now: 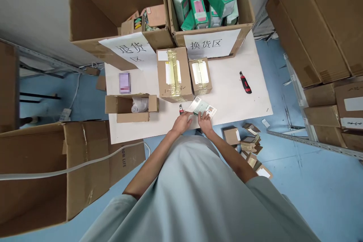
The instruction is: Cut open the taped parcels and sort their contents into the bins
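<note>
A flat white and green printed card (202, 106), with a barcode on one corner, is at the near side of the white table. My left hand (181, 122) is closed at its near left edge, fingers curled with the tips against it. On its near right part, my right hand (205, 121) grips with bent fingers that cover some of the print. A red and black utility knife (181, 109) lies just beyond my left hand, partly hidden by it. Two taped cardboard parcels, a larger one (173, 75) and a smaller one (200, 76), stand right behind the card.
Two big labelled cartons stand at the back; the right one (211, 41) holds several green boxes. An opened small carton (132, 117) with a wrapped item is at left, near a purple packet (124, 82). Another utility knife (245, 83) lies at right. Boxes litter the blue floor (286, 185).
</note>
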The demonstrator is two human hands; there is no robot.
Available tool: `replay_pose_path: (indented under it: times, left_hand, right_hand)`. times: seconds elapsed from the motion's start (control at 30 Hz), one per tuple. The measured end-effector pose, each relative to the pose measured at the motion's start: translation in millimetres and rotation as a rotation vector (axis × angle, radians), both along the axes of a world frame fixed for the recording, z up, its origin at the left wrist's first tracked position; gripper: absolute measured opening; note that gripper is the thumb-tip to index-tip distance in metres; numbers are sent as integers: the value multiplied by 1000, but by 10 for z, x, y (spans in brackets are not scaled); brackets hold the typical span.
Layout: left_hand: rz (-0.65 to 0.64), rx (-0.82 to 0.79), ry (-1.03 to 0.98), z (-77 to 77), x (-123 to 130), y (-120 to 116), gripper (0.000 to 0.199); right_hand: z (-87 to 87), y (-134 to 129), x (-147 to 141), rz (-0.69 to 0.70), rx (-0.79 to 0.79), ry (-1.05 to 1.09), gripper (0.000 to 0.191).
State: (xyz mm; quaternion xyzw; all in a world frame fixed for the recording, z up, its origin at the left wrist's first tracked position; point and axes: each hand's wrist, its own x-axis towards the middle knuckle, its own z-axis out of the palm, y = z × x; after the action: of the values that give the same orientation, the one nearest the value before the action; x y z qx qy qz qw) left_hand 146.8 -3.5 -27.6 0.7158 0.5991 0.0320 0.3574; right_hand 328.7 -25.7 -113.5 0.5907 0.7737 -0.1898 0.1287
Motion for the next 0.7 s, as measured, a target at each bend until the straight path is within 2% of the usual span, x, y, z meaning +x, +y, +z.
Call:
replay_pose_path:
  times: [0.13,0.23,0.27,0.33,0.4,0.43,0.57,0.7]
  left_hand:
    - [-173,50,125,-105,191,189,59]
    - [-292,62,207,-171,325,325,62]
    - [-310,58,219,-186,354,358,60]
    - [-323,44,228,-208,374,396,55]
    - [-336,25,233,-224,345,396,51]
    - [-343,17,231,-229,315,385,50]
    - [-363,0,209,-222,141,321,49]
    - [-362,22,175,-133,-31,310,53]
  right_hand:
    - [145,267,203,-47,-66,31,50]
    - [238,382,327,-60,-27,16,38]
    - [254,392,347,-61,-11,13,39]
    - [262,377,350,-43,-5,2,58]
    - [251,332,312,0,-28,-20,78]
    - [247,304,281,23,-39,-35,82]
    - [302,187,112,70,-29,-72,69]
    - [509,184,-63,41,-1,-137,63]
